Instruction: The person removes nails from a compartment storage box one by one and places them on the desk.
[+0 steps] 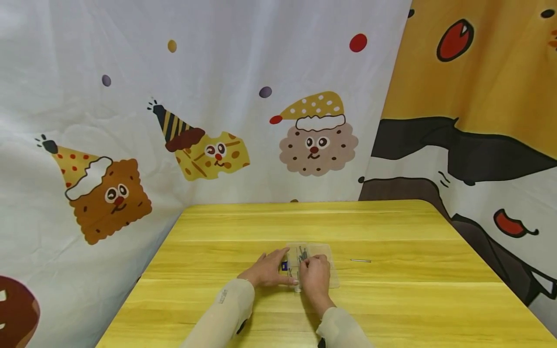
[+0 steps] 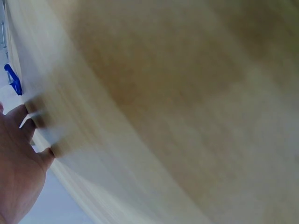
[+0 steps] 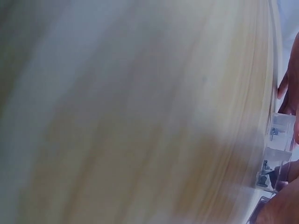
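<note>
Currently left hand (image 1: 269, 268) steadies clear compartment box (image 1: 324, 251) on counter (image 1: 391, 309), fingers flat; right hand (image 1: 314, 273) pinches small metal screws (image 1: 302, 253). Risk: pinch slips, screws scatter beside box, joining loose pin (image 1: 360, 261) right of box.

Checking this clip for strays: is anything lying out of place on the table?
One thin metal pin lies alone on the yellow table, right of the clear box that both hands work at; the other small metal pieces sit inside the box.

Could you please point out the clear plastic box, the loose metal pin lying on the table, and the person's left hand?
clear plastic box (image 1: 327, 251), head view, its far right corner.
loose metal pin (image 1: 360, 261), head view, middle of its shaft.
left hand (image 1: 269, 269), head view, back of the hand.
</note>
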Demonstrator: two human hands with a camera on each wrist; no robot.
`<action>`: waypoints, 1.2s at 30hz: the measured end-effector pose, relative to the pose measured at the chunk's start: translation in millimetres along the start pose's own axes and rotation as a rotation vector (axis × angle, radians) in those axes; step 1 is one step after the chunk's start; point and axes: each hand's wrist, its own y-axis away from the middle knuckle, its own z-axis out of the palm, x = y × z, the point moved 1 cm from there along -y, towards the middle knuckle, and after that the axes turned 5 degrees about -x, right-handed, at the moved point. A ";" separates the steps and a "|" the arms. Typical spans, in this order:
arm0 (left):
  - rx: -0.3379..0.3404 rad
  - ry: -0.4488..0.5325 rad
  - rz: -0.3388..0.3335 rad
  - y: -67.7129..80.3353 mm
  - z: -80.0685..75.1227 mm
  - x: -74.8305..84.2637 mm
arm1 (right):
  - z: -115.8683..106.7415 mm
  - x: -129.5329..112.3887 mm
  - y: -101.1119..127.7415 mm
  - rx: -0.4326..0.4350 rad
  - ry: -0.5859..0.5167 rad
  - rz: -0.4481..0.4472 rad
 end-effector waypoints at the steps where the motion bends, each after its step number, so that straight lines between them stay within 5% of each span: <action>1: 0.000 0.003 0.000 0.2 -0.1 0.2 | -0.6 -0.5 0.3 0.001 -0.007 0.002; 36: 0.009 -0.001 -0.006 0.3 0.6 0.1 | -14.4 -3.1 -9.3 -0.019 -0.197 0.074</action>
